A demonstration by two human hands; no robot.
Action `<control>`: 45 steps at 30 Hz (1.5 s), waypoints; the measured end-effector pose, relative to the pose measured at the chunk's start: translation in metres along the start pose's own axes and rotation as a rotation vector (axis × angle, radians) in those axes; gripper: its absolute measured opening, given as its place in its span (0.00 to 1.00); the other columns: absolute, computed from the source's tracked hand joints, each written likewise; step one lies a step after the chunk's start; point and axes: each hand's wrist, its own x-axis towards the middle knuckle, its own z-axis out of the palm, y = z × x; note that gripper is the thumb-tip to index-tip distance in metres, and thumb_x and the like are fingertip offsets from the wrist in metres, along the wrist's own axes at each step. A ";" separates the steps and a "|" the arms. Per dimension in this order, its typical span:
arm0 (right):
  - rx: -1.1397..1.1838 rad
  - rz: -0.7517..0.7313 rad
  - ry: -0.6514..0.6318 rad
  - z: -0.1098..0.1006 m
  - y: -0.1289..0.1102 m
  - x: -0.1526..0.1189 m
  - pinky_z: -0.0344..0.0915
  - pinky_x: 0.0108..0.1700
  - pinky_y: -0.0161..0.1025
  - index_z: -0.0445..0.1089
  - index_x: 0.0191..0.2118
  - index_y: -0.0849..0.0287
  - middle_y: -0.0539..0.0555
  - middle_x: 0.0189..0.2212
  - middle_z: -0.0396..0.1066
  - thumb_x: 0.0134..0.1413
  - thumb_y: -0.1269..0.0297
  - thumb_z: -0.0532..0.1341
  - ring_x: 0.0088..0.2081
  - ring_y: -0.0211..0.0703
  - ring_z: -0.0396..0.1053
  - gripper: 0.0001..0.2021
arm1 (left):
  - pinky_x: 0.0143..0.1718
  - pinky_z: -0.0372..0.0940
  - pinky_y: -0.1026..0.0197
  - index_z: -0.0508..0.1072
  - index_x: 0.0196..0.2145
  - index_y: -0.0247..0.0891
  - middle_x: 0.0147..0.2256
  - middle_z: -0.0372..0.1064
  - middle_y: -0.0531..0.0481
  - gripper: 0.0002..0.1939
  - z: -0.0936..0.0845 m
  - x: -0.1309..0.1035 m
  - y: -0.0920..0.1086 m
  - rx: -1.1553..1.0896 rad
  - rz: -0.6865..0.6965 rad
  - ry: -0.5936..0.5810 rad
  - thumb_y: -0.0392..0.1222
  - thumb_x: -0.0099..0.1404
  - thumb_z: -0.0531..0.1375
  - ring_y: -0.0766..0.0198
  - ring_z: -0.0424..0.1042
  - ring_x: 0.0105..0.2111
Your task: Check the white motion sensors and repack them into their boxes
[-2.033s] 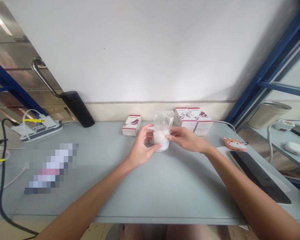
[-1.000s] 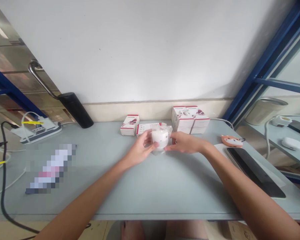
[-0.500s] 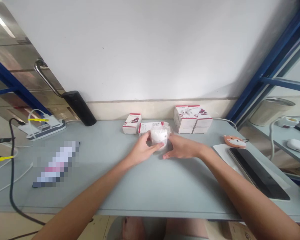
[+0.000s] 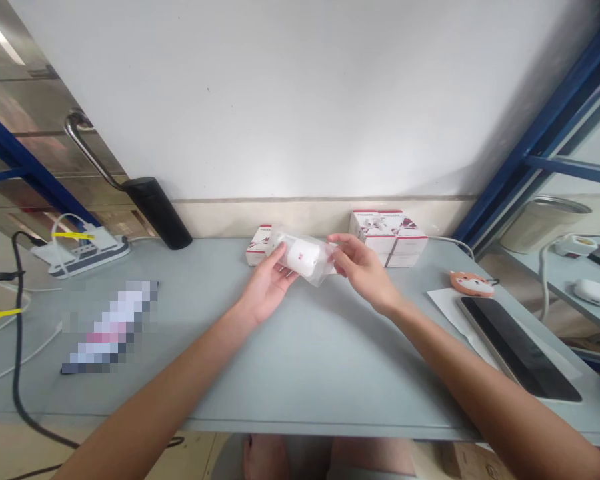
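Note:
A white rounded case (image 4: 305, 257) in a clear plastic bag is held above the grey table. My left hand (image 4: 267, 283) grips the bag's left end, thumb on top and fingers beneath. At the bag's right edge, my right hand (image 4: 357, 267) pinches the plastic between thumb and fingers. Behind my left hand stands a small white and red box (image 4: 257, 248). Another box lies behind the bag, mostly hidden. To the right are stacked white and red boxes (image 4: 390, 240).
On the left are a black cylinder (image 4: 160, 213), a power strip (image 4: 90, 257) with cables and a blurred flat item (image 4: 110, 327). A black tablet (image 4: 520, 347), paper and an orange animal-face case (image 4: 471, 283) lie on the right.
The bagged case has been lifted and tilted, and its bag now stretches out sideways. My left hand has turned palm up beneath it, while my right hand has risen and closed on the bag's edge.

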 end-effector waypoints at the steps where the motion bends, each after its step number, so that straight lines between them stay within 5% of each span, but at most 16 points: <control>1: 0.070 0.038 0.001 0.003 0.001 -0.001 0.69 0.38 0.40 0.68 0.58 0.51 0.51 0.41 0.73 0.65 0.50 0.61 0.37 0.42 0.72 0.20 | 0.58 0.73 0.57 0.75 0.56 0.43 0.65 0.69 0.45 0.19 -0.001 0.001 0.000 0.004 0.013 0.001 0.41 0.69 0.68 0.55 0.68 0.65; 6: 0.214 0.199 -0.113 0.021 0.008 -0.009 0.75 0.34 0.44 0.59 0.58 0.50 0.54 0.44 0.74 0.61 0.40 0.64 0.35 0.46 0.77 0.28 | 0.59 0.71 0.55 0.73 0.55 0.41 0.61 0.72 0.43 0.21 -0.007 0.004 -0.002 0.070 0.078 0.014 0.41 0.66 0.70 0.54 0.70 0.63; 12: 0.344 0.128 0.011 0.022 0.011 -0.009 0.73 0.36 0.41 0.66 0.41 0.55 0.49 0.32 0.73 0.55 0.52 0.72 0.32 0.39 0.72 0.18 | 0.63 0.68 0.46 0.68 0.59 0.49 0.56 0.73 0.49 0.32 -0.007 0.002 -0.004 0.121 0.099 -0.126 0.35 0.60 0.72 0.55 0.72 0.60; 16: 0.512 0.231 -0.113 0.004 0.005 -0.005 0.70 0.38 0.37 0.69 0.38 0.58 0.49 0.30 0.72 0.54 0.57 0.74 0.32 0.36 0.69 0.16 | 0.61 0.67 0.50 0.61 0.68 0.54 0.58 0.70 0.48 0.47 -0.012 0.003 0.002 0.318 0.151 -0.196 0.35 0.56 0.75 0.56 0.71 0.59; 20: 0.392 0.157 -0.166 -0.006 0.003 0.000 0.70 0.39 0.41 0.68 0.36 0.57 0.49 0.28 0.71 0.54 0.52 0.74 0.31 0.39 0.69 0.18 | 0.53 0.70 0.55 0.69 0.63 0.50 0.63 0.68 0.45 0.39 -0.022 0.008 0.005 0.590 0.265 -0.165 0.46 0.56 0.76 0.53 0.72 0.56; 24: 0.228 -0.031 -0.087 -0.008 0.003 0.004 0.70 0.37 0.43 0.65 0.36 0.55 0.48 0.29 0.70 0.57 0.44 0.71 0.32 0.40 0.70 0.21 | 0.43 0.71 0.58 0.73 0.52 0.45 0.56 0.72 0.44 0.32 -0.024 0.011 0.004 0.774 0.372 -0.068 0.54 0.53 0.78 0.54 0.75 0.48; 29: 0.006 -0.097 -0.087 -0.012 0.003 0.005 0.67 0.39 0.43 0.64 0.37 0.54 0.48 0.28 0.71 0.61 0.38 0.65 0.30 0.40 0.69 0.23 | 0.47 0.69 0.58 0.72 0.41 0.42 0.45 0.73 0.46 0.27 -0.022 0.010 0.004 0.825 0.479 -0.060 0.61 0.55 0.75 0.54 0.74 0.49; 32: -0.067 -0.101 -0.106 -0.013 0.003 0.005 0.64 0.37 0.42 0.64 0.37 0.54 0.48 0.27 0.70 0.63 0.37 0.63 0.29 0.40 0.67 0.23 | 0.36 0.70 0.61 0.74 0.44 0.42 0.45 0.74 0.47 0.25 -0.021 0.007 0.006 0.872 0.399 -0.061 0.64 0.61 0.69 0.60 0.76 0.38; 36: -0.168 -0.079 -0.098 -0.014 0.003 0.006 0.62 0.36 0.40 0.65 0.35 0.55 0.49 0.27 0.70 0.66 0.42 0.60 0.30 0.39 0.65 0.20 | 0.21 0.60 0.63 0.74 0.54 0.44 0.32 0.73 0.51 0.29 -0.018 0.000 0.013 0.890 0.097 -0.191 0.69 0.69 0.59 0.67 0.67 0.20; 40: -0.251 -0.015 -0.010 -0.013 0.007 0.007 0.60 0.36 0.40 0.66 0.35 0.56 0.50 0.29 0.70 0.68 0.47 0.57 0.30 0.39 0.64 0.17 | 0.25 0.63 0.62 0.67 0.64 0.51 0.37 0.73 0.49 0.33 -0.014 -0.011 0.020 0.681 -0.132 -0.414 0.66 0.68 0.64 0.66 0.70 0.24; 43: -0.227 0.049 0.031 -0.014 0.012 0.008 0.61 0.36 0.40 0.68 0.37 0.57 0.51 0.31 0.71 0.67 0.47 0.57 0.32 0.40 0.65 0.17 | 0.31 0.66 0.62 0.65 0.67 0.55 0.40 0.74 0.50 0.41 -0.011 -0.016 0.022 0.672 -0.106 -0.477 0.52 0.60 0.74 0.67 0.70 0.29; 45: -0.168 0.046 0.012 -0.016 0.014 0.009 0.62 0.37 0.40 0.68 0.39 0.56 0.50 0.32 0.71 0.66 0.44 0.58 0.33 0.41 0.66 0.19 | 0.30 0.64 0.63 0.68 0.65 0.52 0.37 0.73 0.52 0.35 -0.009 -0.017 0.020 0.679 -0.071 -0.434 0.51 0.63 0.73 0.68 0.68 0.27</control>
